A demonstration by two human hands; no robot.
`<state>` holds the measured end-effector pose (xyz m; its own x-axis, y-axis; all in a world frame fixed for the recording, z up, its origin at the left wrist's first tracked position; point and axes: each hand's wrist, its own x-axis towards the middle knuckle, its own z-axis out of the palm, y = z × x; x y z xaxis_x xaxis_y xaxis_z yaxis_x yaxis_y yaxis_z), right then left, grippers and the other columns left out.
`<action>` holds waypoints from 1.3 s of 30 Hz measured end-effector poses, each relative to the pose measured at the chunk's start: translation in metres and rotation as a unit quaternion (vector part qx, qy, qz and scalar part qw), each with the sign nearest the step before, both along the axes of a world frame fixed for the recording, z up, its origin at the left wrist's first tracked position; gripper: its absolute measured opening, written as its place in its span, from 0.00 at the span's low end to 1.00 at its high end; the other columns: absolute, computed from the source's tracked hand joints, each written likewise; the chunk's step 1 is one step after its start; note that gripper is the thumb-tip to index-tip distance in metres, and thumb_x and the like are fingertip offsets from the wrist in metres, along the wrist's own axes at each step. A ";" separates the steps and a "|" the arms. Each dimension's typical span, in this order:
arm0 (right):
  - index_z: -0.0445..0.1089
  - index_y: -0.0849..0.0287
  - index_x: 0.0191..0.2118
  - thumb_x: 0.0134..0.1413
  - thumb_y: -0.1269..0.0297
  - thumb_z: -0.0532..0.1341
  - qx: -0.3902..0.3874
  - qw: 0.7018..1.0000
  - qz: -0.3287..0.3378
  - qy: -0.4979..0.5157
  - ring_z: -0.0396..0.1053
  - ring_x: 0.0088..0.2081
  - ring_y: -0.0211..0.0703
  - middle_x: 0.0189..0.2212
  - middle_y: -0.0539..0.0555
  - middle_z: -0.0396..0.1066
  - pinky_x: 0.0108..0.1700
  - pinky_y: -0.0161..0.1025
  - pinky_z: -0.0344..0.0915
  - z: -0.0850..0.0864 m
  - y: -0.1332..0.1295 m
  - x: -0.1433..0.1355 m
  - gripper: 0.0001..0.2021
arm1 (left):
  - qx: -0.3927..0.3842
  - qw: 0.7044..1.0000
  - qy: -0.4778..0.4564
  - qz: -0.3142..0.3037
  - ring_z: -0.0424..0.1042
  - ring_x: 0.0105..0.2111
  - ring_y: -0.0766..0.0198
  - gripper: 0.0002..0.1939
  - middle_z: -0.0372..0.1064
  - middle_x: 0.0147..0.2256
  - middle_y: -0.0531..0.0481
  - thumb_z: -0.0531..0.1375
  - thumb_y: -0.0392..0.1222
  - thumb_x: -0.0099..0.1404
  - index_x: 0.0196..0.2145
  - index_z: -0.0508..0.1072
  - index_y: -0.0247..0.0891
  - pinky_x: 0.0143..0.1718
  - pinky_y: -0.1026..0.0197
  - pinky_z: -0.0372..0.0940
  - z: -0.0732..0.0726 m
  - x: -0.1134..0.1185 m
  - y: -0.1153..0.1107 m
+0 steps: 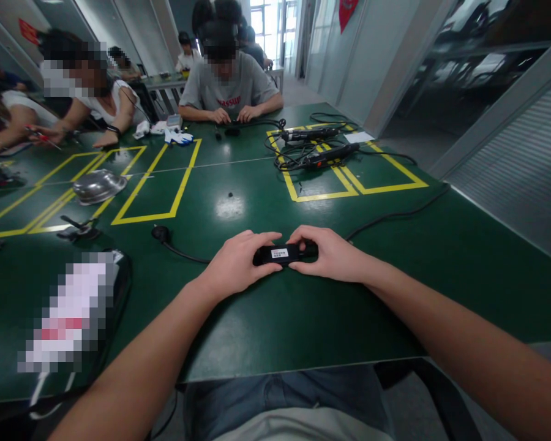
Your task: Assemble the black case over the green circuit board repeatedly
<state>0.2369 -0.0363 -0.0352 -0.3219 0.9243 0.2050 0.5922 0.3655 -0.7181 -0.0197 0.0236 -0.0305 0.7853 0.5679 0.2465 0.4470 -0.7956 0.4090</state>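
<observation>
A small black box with a white label (280, 253), which looks like an in-line power adapter, lies level just above or on the table, in front of me. My left hand (234, 260) is closed on its left end, thumb at the near side and fingers at the far side. My right hand (333, 252) pinches the right end, where a darker round part shows. A black cord (186, 253) runs from behind my left hand to a black plug (161, 233). Another black cord (390, 215) leads from behind my right hand towards the table's right edge.
Yellow tape frames (179, 205) mark the green table (303, 331). Black corded tools (326, 156) lie at the back right. A metal bowl (100, 186), a black clamp-like object (79, 229) and a blurred-out pouch (73, 306) are left. A person (232, 86) works opposite.
</observation>
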 end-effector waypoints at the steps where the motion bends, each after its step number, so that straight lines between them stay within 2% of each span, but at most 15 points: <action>1: 0.75 0.54 0.42 0.53 0.64 0.72 0.001 1.000 -0.004 -0.002 0.76 0.39 0.48 0.38 0.52 0.80 0.42 0.43 0.71 0.000 0.000 -0.001 0.11 | 0.004 1.000 -0.001 -0.003 0.79 0.47 0.52 0.28 0.83 0.53 0.44 0.71 0.48 0.71 0.65 0.74 0.44 0.52 0.48 0.75 0.000 0.000 0.000; 8: 0.72 0.53 0.40 0.49 0.64 0.72 0.025 0.999 -0.021 -0.031 0.74 0.38 0.47 0.36 0.51 0.77 0.42 0.43 0.69 -0.002 -0.002 -0.006 0.13 | 0.024 0.999 0.003 -0.032 0.78 0.46 0.51 0.16 0.82 0.48 0.43 0.66 0.48 0.75 0.56 0.77 0.41 0.51 0.47 0.74 0.003 0.000 -0.005; 16: 0.71 0.53 0.41 0.51 0.63 0.71 0.044 0.998 -0.018 -0.050 0.73 0.37 0.47 0.35 0.50 0.76 0.41 0.43 0.68 -0.002 -0.002 -0.007 0.12 | 0.021 0.999 -0.012 -0.033 0.76 0.47 0.49 0.14 0.81 0.47 0.42 0.63 0.47 0.75 0.54 0.77 0.41 0.52 0.45 0.74 0.004 0.003 -0.010; 20: 0.69 0.52 0.47 0.52 0.62 0.72 0.032 0.999 -0.019 -0.035 0.74 0.37 0.48 0.38 0.51 0.77 0.41 0.44 0.69 -0.004 -0.002 -0.006 0.18 | 0.013 0.999 -0.030 -0.028 0.75 0.49 0.48 0.13 0.81 0.48 0.43 0.63 0.47 0.75 0.54 0.76 0.41 0.53 0.44 0.74 0.004 0.003 -0.009; 24: 0.62 0.50 0.54 0.52 0.61 0.74 0.020 0.999 -0.030 -0.010 0.74 0.39 0.48 0.43 0.53 0.78 0.43 0.47 0.71 -0.007 -0.002 -0.005 0.28 | -0.001 0.998 -0.057 0.003 0.74 0.49 0.48 0.14 0.80 0.49 0.43 0.64 0.48 0.73 0.53 0.74 0.42 0.51 0.45 0.75 0.004 0.002 -0.008; 29: 0.61 0.51 0.55 0.54 0.60 0.74 0.011 0.999 -0.029 -0.036 0.75 0.40 0.50 0.41 0.53 0.76 0.43 0.47 0.71 -0.007 -0.002 -0.004 0.28 | -0.007 0.992 -0.111 0.051 0.75 0.45 0.53 0.12 0.78 0.44 0.46 0.64 0.49 0.74 0.50 0.73 0.41 0.48 0.50 0.74 0.004 0.000 -0.005; 34: 0.59 0.50 0.58 0.55 0.61 0.73 0.007 1.000 -0.017 -0.024 0.74 0.40 0.49 0.44 0.54 0.76 0.44 0.47 0.71 -0.005 -0.002 -0.003 0.30 | 0.024 0.984 -0.091 0.151 0.74 0.49 0.51 0.09 0.79 0.46 0.45 0.64 0.45 0.74 0.48 0.74 0.41 0.51 0.47 0.73 -0.003 -0.004 0.009; 36: 0.61 0.51 0.57 0.56 0.61 0.72 0.014 0.999 -0.013 -0.031 0.74 0.40 0.50 0.44 0.54 0.77 0.44 0.47 0.71 -0.003 -0.003 -0.002 0.27 | 0.015 0.983 -0.066 0.171 0.75 0.50 0.50 0.08 0.80 0.48 0.45 0.64 0.43 0.74 0.49 0.74 0.42 0.53 0.46 0.73 -0.006 -0.005 0.014; 39: 0.67 0.53 0.49 0.59 0.61 0.70 0.031 0.998 -0.005 -0.063 0.73 0.38 0.49 0.41 0.55 0.76 0.42 0.45 0.70 0.003 -0.005 -0.002 0.16 | 0.005 0.984 -0.046 0.172 0.76 0.51 0.49 0.07 0.81 0.49 0.45 0.64 0.40 0.74 0.49 0.75 0.42 0.54 0.45 0.73 -0.009 -0.007 0.019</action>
